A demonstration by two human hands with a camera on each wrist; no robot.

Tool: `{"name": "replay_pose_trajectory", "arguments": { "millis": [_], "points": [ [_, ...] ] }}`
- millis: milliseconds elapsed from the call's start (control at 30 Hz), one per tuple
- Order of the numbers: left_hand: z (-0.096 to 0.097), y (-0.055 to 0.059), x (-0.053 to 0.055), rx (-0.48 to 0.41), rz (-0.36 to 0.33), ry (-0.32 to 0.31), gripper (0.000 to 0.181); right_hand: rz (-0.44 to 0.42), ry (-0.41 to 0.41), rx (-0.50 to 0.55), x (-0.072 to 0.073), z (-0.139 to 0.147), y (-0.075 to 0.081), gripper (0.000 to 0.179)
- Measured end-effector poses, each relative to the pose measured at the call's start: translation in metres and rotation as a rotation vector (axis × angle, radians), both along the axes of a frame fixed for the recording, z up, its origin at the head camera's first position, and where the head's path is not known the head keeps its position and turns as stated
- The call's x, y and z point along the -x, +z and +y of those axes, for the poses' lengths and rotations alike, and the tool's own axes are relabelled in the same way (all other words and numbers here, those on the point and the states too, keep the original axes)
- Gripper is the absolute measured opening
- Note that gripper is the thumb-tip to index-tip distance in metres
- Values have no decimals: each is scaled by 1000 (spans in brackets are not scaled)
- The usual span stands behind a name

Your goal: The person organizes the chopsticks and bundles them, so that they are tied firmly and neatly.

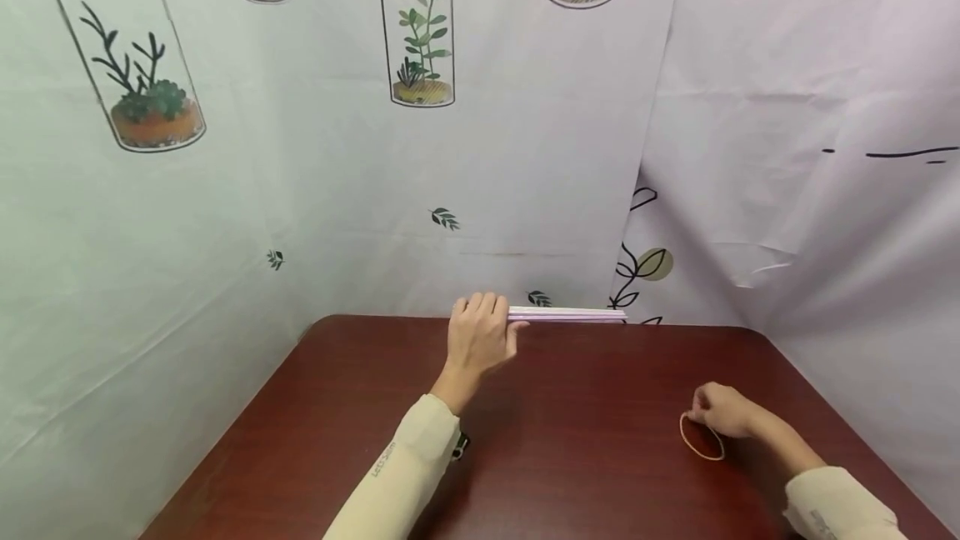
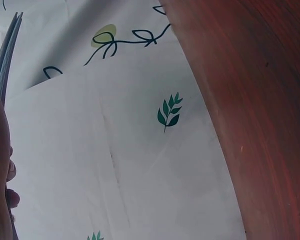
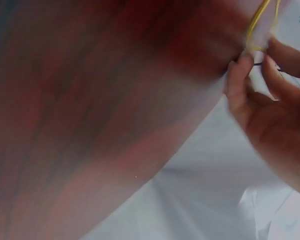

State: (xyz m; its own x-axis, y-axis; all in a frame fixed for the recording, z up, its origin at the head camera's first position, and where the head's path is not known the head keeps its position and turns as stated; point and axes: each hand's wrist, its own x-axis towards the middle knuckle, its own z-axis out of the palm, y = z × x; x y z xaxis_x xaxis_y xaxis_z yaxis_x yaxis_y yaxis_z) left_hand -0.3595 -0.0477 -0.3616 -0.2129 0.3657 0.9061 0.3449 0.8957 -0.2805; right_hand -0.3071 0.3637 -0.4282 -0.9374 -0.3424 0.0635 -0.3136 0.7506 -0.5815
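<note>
Over the far edge of the table, my left hand [image 1: 478,337] grips a small bundle of slender, pale pinkish chopsticks [image 1: 567,315]. They point to the right in the head view, roughly level. The left wrist view shows two chopstick tips [image 2: 9,55] close together beyond the fingers, at its left edge. My right hand [image 1: 723,412], at the right side of the table, pinches a thin yellowish rubber band [image 1: 702,450] between thumb and fingertips. A loop of that band hangs below the fingers, and the right wrist view shows its yellow strands [image 3: 255,26].
A dark reddish-brown table [image 1: 585,440] with rounded far corners lies under both hands. White cloth [image 1: 525,165] printed with plants in glass jars hangs behind it and on both sides, close to the table's edges.
</note>
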Motion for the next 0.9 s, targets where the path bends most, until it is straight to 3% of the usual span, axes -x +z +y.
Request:
{"name": "replay_pose_trajectory", "arguments": {
  "millis": [100, 200, 267, 367, 433, 533, 700, 800, 900],
  "points": [
    [0, 1, 0, 6, 1, -3, 53, -41, -69, 302, 4, -8, 9, 7],
    [-1, 0, -1, 8, -6, -3, 49, -98, -109, 636, 7, -19, 28, 11],
    [-1, 0, -1, 6, -12, -1, 46, -119, -75, 813, 9, -29, 43, 20],
    [-1, 1, -1, 6, -9, 5, 46, -102, 43, 1007, 12, -45, 62, 32],
    [-1, 1, 0, 6, 1, 2, 47, -35, 116, 1055, 14, -56, 73, 29],
    [1, 2, 1, 8, 14, -2, 51, 80, 153, 1083, 16, -71, 85, 15],
    [1, 4, 1, 5, 4, -6, 51, 104, 177, 1154, 19, -91, 97, 8],
    [1, 2, -1, 3, -7, -14, 49, 154, 127, 1016, 20, -99, 99, 11],
    [1, 0, -2, 8, -15, -17, 49, 194, 81, 826, 22, -105, 99, 26]
  ]
}}
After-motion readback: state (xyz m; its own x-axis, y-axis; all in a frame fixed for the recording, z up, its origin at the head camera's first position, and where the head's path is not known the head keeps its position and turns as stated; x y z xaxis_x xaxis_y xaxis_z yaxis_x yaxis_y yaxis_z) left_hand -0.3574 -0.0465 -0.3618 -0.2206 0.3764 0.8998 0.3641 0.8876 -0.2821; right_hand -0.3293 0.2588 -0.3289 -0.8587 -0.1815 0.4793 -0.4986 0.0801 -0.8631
